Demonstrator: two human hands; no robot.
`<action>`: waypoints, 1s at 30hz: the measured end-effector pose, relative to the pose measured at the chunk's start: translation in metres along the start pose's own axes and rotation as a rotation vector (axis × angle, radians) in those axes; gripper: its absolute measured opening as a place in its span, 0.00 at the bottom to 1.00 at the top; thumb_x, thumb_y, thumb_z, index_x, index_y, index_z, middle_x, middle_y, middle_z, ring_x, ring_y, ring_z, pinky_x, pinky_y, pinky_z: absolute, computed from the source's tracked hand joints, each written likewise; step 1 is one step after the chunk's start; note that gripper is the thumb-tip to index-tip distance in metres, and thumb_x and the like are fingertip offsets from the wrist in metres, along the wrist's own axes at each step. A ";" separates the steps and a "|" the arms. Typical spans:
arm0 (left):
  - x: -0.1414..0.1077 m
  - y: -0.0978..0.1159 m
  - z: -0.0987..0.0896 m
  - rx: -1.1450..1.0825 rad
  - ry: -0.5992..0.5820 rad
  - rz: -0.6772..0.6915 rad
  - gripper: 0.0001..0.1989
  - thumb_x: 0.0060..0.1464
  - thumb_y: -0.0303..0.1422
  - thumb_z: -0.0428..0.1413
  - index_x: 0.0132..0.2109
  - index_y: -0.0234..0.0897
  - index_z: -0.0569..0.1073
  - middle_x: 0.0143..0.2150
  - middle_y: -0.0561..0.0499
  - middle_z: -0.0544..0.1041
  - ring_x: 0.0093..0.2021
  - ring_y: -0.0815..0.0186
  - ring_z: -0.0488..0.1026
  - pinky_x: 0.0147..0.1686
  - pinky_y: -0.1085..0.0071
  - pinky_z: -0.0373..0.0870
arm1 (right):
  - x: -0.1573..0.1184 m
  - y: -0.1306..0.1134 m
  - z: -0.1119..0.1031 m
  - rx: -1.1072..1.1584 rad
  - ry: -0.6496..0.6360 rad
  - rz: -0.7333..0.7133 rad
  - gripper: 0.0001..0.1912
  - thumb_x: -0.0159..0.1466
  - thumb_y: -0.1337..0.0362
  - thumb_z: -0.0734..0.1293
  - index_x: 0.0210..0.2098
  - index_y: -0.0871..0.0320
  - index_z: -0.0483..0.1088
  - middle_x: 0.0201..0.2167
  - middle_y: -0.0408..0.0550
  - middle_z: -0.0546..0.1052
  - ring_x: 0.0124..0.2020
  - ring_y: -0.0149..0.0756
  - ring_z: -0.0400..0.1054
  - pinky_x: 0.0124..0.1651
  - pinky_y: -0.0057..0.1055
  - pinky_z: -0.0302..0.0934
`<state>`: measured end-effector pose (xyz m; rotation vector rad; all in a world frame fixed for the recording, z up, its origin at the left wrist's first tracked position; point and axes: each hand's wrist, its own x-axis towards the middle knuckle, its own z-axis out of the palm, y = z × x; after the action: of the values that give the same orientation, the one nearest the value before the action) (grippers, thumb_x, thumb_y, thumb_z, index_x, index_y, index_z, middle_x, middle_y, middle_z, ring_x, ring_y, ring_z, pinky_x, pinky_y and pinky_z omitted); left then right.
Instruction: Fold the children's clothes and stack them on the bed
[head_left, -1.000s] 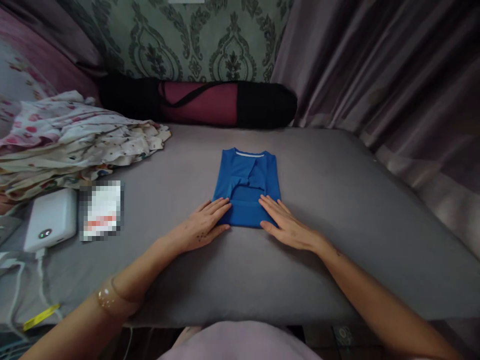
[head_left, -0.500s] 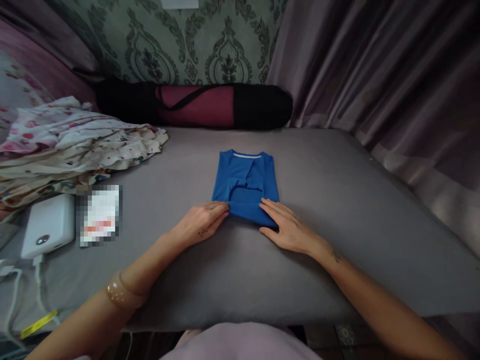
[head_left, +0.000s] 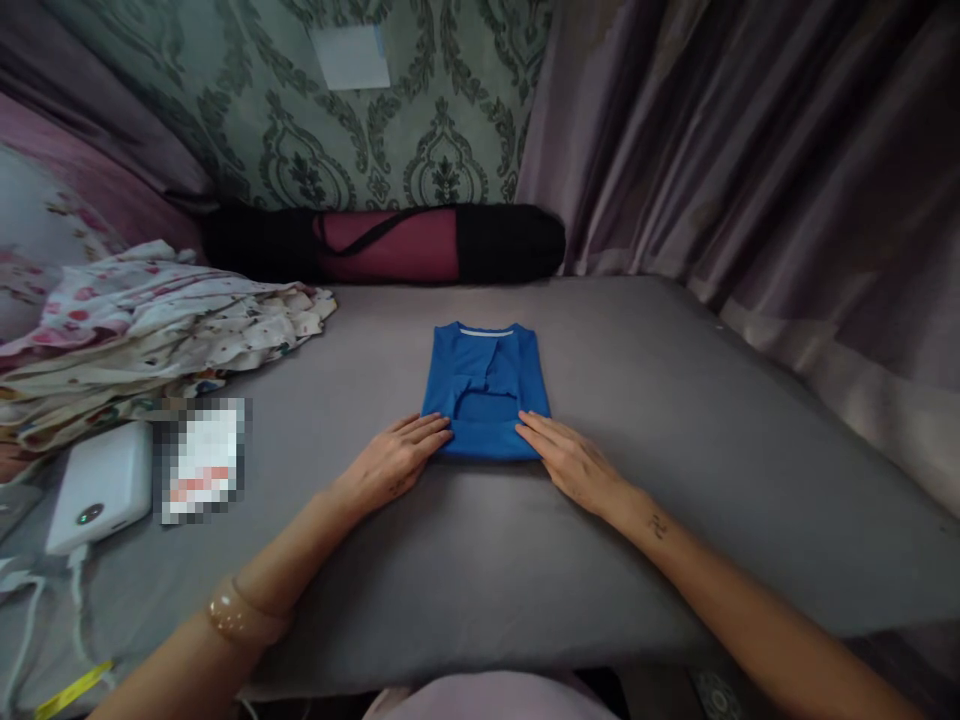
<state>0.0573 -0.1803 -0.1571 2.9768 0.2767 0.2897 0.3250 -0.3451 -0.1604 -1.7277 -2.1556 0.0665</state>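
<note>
A blue shirt (head_left: 487,365), sleeves tucked inward, lies folded on the grey bed surface. Its white-trimmed neckline points away from me, and its near end is turned up into a flat band. My left hand (head_left: 400,452) rests on the left end of that band, palm down with fingers stretched out. On the right end lies my right hand (head_left: 574,462), its fingers also extended flat on the cloth. Both thumbs are mostly hidden.
A black and maroon roll bag (head_left: 397,243) lies along the patterned wall. Crumpled printed cloth (head_left: 172,320) is heaped at left. Nearer are a white power bank (head_left: 101,487) with a cable and a blurred white packet (head_left: 204,460). Curtains (head_left: 720,150) hang at right.
The near fold of the shirt has gone from slightly raised to lying flat. My right thumb has moved in from below the edge, and both hands now press on the band. The view has tilted up.
</note>
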 end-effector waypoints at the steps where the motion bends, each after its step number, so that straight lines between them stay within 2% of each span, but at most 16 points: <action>1: 0.000 0.000 -0.001 0.002 0.000 0.005 0.24 0.61 0.25 0.42 0.63 0.38 0.63 0.64 0.45 0.66 0.65 0.61 0.60 0.63 0.56 0.59 | -0.001 0.000 -0.001 -0.014 0.006 -0.006 0.33 0.64 0.80 0.51 0.66 0.55 0.56 0.64 0.51 0.61 0.65 0.41 0.54 0.64 0.47 0.56; 6: -0.003 0.009 -0.014 0.015 0.036 0.041 0.27 0.59 0.24 0.43 0.65 0.35 0.59 0.65 0.42 0.63 0.66 0.61 0.57 0.64 0.57 0.58 | -0.007 0.001 -0.008 -0.057 0.024 -0.069 0.31 0.65 0.80 0.50 0.66 0.57 0.54 0.64 0.54 0.61 0.65 0.39 0.53 0.65 0.47 0.55; 10: -0.012 0.020 -0.024 0.042 0.022 0.051 0.25 0.61 0.25 0.41 0.65 0.35 0.59 0.65 0.42 0.63 0.66 0.60 0.58 0.64 0.56 0.57 | -0.015 -0.005 -0.017 -0.090 0.021 -0.104 0.31 0.66 0.79 0.49 0.66 0.56 0.53 0.64 0.53 0.61 0.65 0.39 0.53 0.65 0.47 0.55; 16: -0.036 0.049 -0.028 0.018 0.009 0.062 0.26 0.61 0.24 0.42 0.66 0.36 0.59 0.65 0.43 0.64 0.65 0.60 0.59 0.64 0.57 0.58 | -0.039 -0.031 -0.031 -0.125 -0.026 -0.147 0.30 0.65 0.79 0.52 0.65 0.60 0.56 0.64 0.54 0.62 0.65 0.39 0.54 0.65 0.43 0.55; 22: -0.061 0.081 -0.041 -0.130 -0.027 0.044 0.29 0.60 0.22 0.43 0.66 0.43 0.58 0.63 0.48 0.66 0.62 0.63 0.65 0.62 0.61 0.61 | -0.067 -0.063 -0.053 -0.098 -0.109 -0.172 0.33 0.61 0.82 0.53 0.65 0.63 0.57 0.63 0.53 0.63 0.63 0.36 0.57 0.64 0.38 0.57; 26: -0.066 0.086 -0.048 -0.365 -0.035 -0.096 0.26 0.61 0.24 0.45 0.63 0.48 0.63 0.58 0.52 0.72 0.55 0.64 0.72 0.55 0.68 0.69 | -0.071 -0.066 -0.062 0.031 -0.121 -0.144 0.33 0.59 0.82 0.53 0.62 0.60 0.61 0.60 0.49 0.68 0.60 0.33 0.62 0.62 0.34 0.59; 28: -0.060 0.082 -0.048 -0.512 -0.021 -0.280 0.20 0.62 0.29 0.47 0.59 0.47 0.68 0.51 0.52 0.77 0.47 0.65 0.76 0.44 0.73 0.74 | -0.065 -0.061 -0.062 0.140 -0.088 -0.061 0.28 0.61 0.79 0.55 0.59 0.58 0.65 0.55 0.49 0.73 0.56 0.34 0.67 0.58 0.33 0.63; 30: -0.048 0.075 -0.047 -0.651 0.068 -0.477 0.14 0.61 0.35 0.50 0.51 0.43 0.73 0.41 0.52 0.79 0.38 0.66 0.77 0.34 0.76 0.73 | -0.053 -0.052 -0.060 0.259 -0.034 0.092 0.20 0.64 0.73 0.58 0.54 0.56 0.69 0.49 0.47 0.77 0.48 0.35 0.72 0.52 0.31 0.67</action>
<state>0.0142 -0.2573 -0.1084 2.1864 0.7239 0.3398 0.3052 -0.4195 -0.1045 -1.6833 -1.9879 0.3841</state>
